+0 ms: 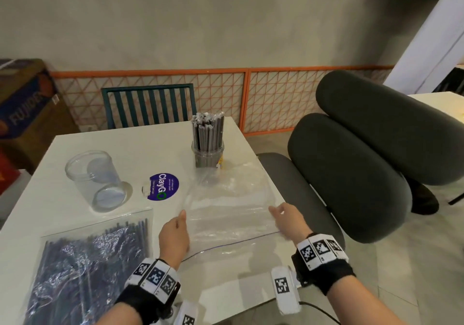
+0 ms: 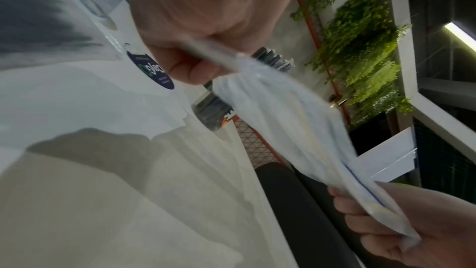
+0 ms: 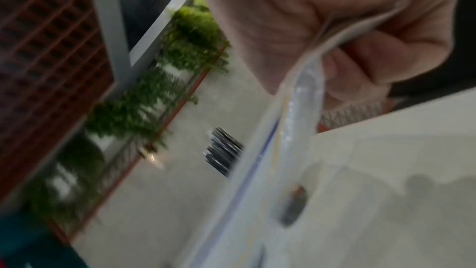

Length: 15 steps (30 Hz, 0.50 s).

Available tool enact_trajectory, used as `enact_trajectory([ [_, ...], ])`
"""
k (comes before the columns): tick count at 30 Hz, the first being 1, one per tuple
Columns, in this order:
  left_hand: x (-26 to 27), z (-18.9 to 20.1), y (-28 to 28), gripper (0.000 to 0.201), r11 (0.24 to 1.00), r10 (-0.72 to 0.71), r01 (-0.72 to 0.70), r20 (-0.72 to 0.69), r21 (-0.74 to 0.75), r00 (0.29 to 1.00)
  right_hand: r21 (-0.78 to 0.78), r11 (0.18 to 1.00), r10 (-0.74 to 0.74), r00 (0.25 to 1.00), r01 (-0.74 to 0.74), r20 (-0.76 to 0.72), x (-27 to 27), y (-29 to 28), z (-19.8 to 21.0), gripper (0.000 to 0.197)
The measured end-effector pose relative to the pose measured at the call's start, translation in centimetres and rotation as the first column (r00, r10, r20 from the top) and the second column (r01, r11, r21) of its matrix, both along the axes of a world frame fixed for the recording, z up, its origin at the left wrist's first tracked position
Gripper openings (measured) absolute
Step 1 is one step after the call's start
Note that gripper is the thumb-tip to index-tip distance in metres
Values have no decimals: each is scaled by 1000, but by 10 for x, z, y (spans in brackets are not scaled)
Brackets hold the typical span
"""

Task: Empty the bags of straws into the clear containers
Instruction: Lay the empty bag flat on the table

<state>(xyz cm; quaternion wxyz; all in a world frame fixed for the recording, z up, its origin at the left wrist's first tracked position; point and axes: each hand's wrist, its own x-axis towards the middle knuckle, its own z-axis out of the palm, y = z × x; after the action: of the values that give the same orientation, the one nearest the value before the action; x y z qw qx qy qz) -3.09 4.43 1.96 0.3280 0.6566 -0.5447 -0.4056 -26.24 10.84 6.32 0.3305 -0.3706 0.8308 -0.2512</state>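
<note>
Empty bag [image 1: 233,214] pinched at both ends, left hand [image 1: 174,236] and right hand [image 1: 288,220], just before filled container [image 1: 208,146]. Empty container [image 1: 96,180], full bag [image 1: 93,262] left of it.

Dk grey straws [image 1: 208,134], purple round sticker [image 1: 163,187], orange lattice fence [image 1: 271,93], blk/wht checker wristbands [image 1: 321,249]

We count two clear containers on the table [image 1: 75,224]: one empty [image 1: 96,180] and one packed with straws [image 1: 208,146], too many to number. There are two bags, a flat empty one [image 1: 233,214] and a full one [image 1: 85,269] whose straws we cannot number either. We also count two hands, left [image 1: 174,236] and right [image 1: 288,220], one round sticker [image 1: 163,186], one slatted chair [image 1: 148,105] and one padded chair [image 1: 364,154].
</note>
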Motion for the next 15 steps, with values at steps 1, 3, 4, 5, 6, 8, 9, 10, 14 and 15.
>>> enact_trajectory([
  [1, 3, -5, 0, 54, 998, -39, 36, 53, 42, 998, 2, 1000, -13, 994, 14, -108, -4, 1, -7, 35],
  [3, 11, -13, -3, 57, 972, -159, 134, 122, 191, 980, 44, 999, 24, 987, -18, -159, -8, 6, -16, 42],
  [4, 15, -17, -6, 55, 945, -209, 167, 127, 283, 970, 102, 992, 81, 987, -67, -136, -9, 7, -22, 44],
  [5, 17, -18, -7, 51, 915, -250, 183, 148, 360, 957, 183, 976, 139, 985, -119, -104, -9, 10, -29, 47],
  [6, 19, -19, -10, 47, 899, -292, 195, 204, 391, 935, 266, 950, 198, 975, -166, -100, -9, 12, -33, 52],
  [8, 20, -23, -17, 47, 926, -337, 226, 393, 301, 856, 386, 906, 287, 923, -175, -255, -9, 14, -38, 60],
  [9, 18, -22, -21, 45, 946, -320, 252, 461, 204, 828, 392, 907, 314, 868, -155, -383, -8, 12, -36, 59],
  [10, 15, -19, -23, 41, 951, -298, 295, 507, 90, 808, 367, 917, 335, 803, -158, -493, -5, 10, -33, 58],
  [14, -8, -10, -32, 41, 703, -461, 712, 768, 11, 444, 241, 849, 517, 646, -470, -562, 9, -9, -40, 76],
  [15, -15, -12, -34, 50, 614, -495, 780, 829, 120, 262, 265, 793, 597, 614, -548, -515, 13, -14, -45, 88],
])
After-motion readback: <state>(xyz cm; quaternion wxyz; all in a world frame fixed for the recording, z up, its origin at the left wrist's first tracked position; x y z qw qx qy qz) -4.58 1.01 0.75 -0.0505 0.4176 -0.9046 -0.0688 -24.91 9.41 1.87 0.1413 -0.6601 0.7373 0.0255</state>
